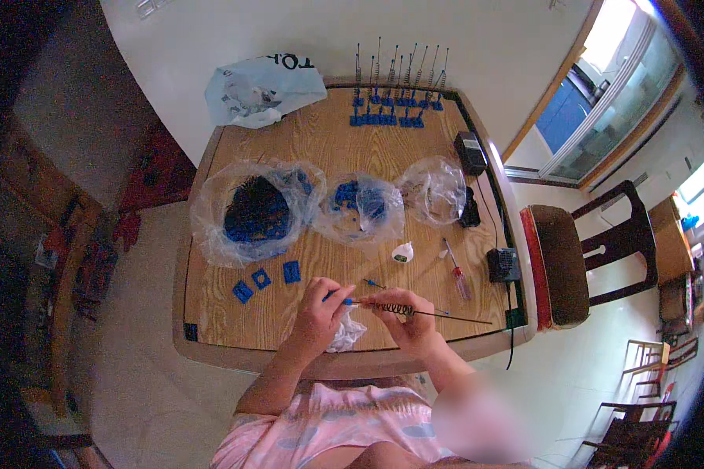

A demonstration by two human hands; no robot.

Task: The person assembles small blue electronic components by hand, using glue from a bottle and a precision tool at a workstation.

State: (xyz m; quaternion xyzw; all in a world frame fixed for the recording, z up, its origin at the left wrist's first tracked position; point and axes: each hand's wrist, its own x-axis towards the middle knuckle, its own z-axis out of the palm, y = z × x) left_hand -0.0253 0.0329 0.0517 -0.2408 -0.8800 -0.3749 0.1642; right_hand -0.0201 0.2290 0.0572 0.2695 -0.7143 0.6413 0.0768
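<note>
Close to the table's front edge, my left hand (pixel 318 315) pinches a small blue plastic piece (pixel 348 301). My right hand (pixel 408 322) has its fingers closed on a black coiled spring antenna (pixel 395 309), whose thin straight rod points to the right. The antenna's left end meets the blue piece between my hands; fingertips hide the joint. Beneath my hands lies a crumpled white tissue (pixel 346 334). Left of them are loose blue square parts, one of them a plate (pixel 291 272). A small blue-tipped piece (pixel 374 283) lies just beyond my fingers.
Clear plastic bags hold black rods and blue parts (pixel 258 211), and more blue parts (pixel 360 202). Several spring antennas on blue bases (pixel 399 98) stand at the back, near a white bag (pixel 262 92). On the right are a screwdriver (pixel 459 279), black adapter (pixel 503 265) and chair (pixel 559 266).
</note>
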